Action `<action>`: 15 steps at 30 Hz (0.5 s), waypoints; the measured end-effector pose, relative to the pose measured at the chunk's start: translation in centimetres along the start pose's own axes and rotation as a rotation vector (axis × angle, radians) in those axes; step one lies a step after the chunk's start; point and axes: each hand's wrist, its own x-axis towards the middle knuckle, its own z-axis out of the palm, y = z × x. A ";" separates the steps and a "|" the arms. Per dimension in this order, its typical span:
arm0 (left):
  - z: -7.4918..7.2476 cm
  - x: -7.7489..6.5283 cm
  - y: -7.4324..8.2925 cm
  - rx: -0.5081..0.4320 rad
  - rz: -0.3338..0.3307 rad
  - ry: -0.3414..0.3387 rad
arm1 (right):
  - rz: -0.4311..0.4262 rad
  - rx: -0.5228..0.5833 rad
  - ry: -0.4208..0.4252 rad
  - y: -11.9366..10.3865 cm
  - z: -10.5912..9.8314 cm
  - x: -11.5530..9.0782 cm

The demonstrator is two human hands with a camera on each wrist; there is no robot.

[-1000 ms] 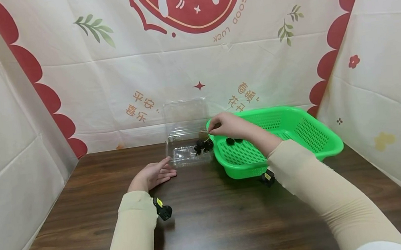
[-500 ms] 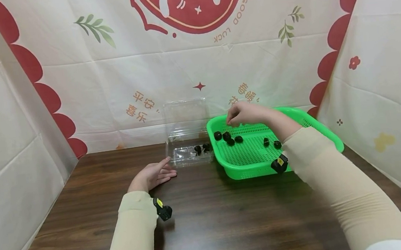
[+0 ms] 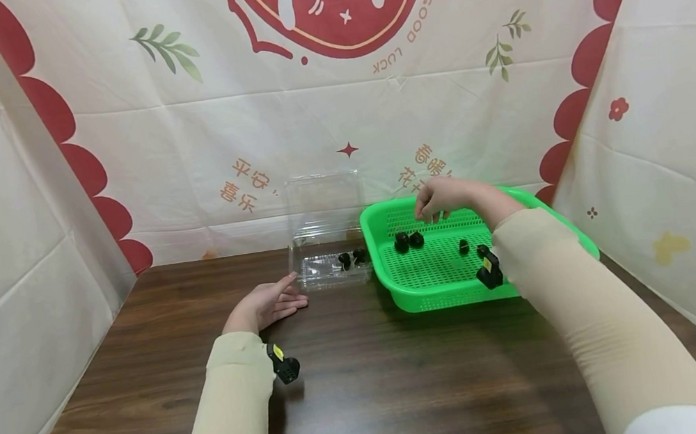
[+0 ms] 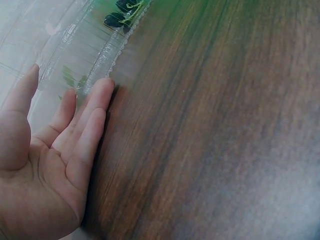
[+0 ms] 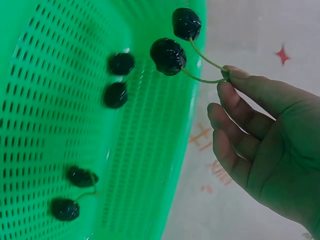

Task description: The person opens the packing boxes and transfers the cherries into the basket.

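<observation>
My right hand (image 3: pixel 440 197) is over the back left of the green basket (image 3: pixel 444 298). In the right wrist view its thumb and forefinger pinch the joined green stems of two dark cherries (image 5: pixel 168 56), which hang inside the basket rim. Two more cherry pairs lie on the basket floor, one of them a stemmed pair (image 5: pixel 65 209). My left hand (image 3: pixel 268 304) rests on its side on the table, fingers extended, at the front left corner of a clear plastic box (image 3: pixel 321 267). Inside the box, at its right end, are dark cherries (image 3: pixel 344 260) with stems.
The box's clear lid (image 3: pixel 323 198) stands raised at the back against the printed cloth (image 3: pixel 190 141). The basket is close to the box's right side. Dark wooden table (image 3: pixel 364 383) extends in front of both. Cloth walls enclose the left and right sides.
My right hand has moved right from above the box to over the basket, carrying the cherry pair by its stems. Fewer cherries are in the box. My left hand has stayed in place.
</observation>
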 end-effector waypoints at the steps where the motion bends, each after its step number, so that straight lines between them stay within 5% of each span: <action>1: 0.0 0.0 0.0 -0.002 0.000 0.001 | 0.012 0.003 -0.007 0.2 -0.1 0.0; 15: 0.1 -0.4 0.2 0.006 0.002 0.000 | 0.127 0.042 -0.086 2.6 -0.7 0.3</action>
